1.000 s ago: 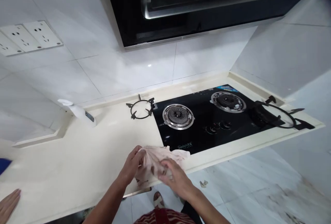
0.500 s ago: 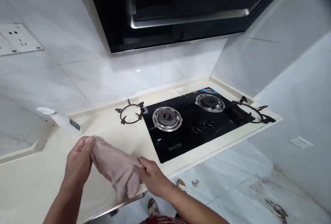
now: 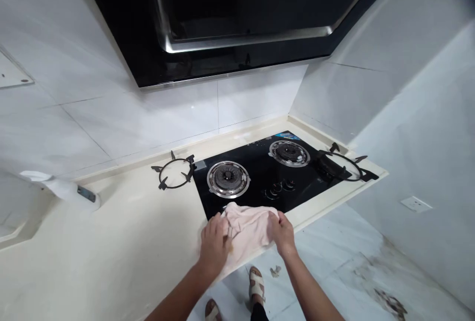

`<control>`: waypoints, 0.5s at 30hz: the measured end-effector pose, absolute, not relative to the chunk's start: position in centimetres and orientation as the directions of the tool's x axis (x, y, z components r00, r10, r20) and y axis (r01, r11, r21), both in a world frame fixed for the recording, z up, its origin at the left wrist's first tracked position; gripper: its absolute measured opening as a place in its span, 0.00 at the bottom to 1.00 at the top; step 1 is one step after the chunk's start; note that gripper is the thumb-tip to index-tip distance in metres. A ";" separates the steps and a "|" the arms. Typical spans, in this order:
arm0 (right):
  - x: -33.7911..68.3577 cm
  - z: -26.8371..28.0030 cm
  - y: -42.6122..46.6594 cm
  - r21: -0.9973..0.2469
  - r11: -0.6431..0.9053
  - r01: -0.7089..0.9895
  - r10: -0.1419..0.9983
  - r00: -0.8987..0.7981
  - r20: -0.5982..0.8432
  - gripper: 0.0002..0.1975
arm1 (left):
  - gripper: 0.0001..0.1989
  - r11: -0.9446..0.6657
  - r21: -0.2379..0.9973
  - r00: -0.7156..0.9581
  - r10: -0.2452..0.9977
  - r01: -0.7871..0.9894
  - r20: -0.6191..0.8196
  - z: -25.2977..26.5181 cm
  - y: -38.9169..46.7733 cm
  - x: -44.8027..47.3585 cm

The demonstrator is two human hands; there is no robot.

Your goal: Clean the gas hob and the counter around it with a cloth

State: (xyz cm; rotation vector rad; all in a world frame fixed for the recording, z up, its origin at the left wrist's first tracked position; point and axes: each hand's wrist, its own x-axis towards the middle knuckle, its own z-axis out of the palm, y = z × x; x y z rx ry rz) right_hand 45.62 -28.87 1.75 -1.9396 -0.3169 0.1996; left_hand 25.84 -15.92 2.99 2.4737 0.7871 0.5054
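A pale pink cloth [image 3: 248, 229] is spread between my hands over the front left corner of the black gas stove [image 3: 256, 177]. At its left edge, my left hand [image 3: 215, 242] lies with curved fingers on the fabric. My right hand [image 3: 281, 232] pinches the cloth's right corner. Both burners are bare: the left burner [image 3: 228, 179] and the right burner [image 3: 289, 153] show grimy rings with whitish spots. Part of the stove's front edge is hidden under the cloth.
One black pan support [image 3: 175, 172] lies on the cream counter [image 3: 122, 242] left of the stove; another pan support [image 3: 352, 165] rests at its right end. A white spray bottle [image 3: 67, 193] is at far left. The dark range hood [image 3: 237, 29] hangs above.
Both hands have carried the cloth rightward from above the counter onto the stove's front left corner. The cloth is now spread lower, and the view has shifted to the right.
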 end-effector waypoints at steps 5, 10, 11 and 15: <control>51.5 1.9 -28.9 -0.774 -0.587 0.238 0.224 0.966 0.127 0.27 | 0.27 -0.833 0.338 0.844 0.510 0.438 0.165 0.7 -19.8 25.0; 50.2 0.0 -26.8 -0.433 -0.685 0.586 0.580 0.798 0.162 0.25 | 0.39 -0.838 0.355 0.889 0.456 0.415 0.038 -0.7 -20.3 24.4; 49.5 -0.4 -26.2 -0.368 -0.682 0.632 0.634 0.762 0.134 0.24 | 0.42 -0.843 0.355 0.897 0.442 0.405 0.026 -0.8 -20.3 24.6; 46.1 -1.2 -24.1 -0.219 -0.636 0.740 0.743 0.664 0.089 0.26 | 0.43 -0.857 0.363 0.919 0.394 0.366 0.001 -1.4 -20.2 25.4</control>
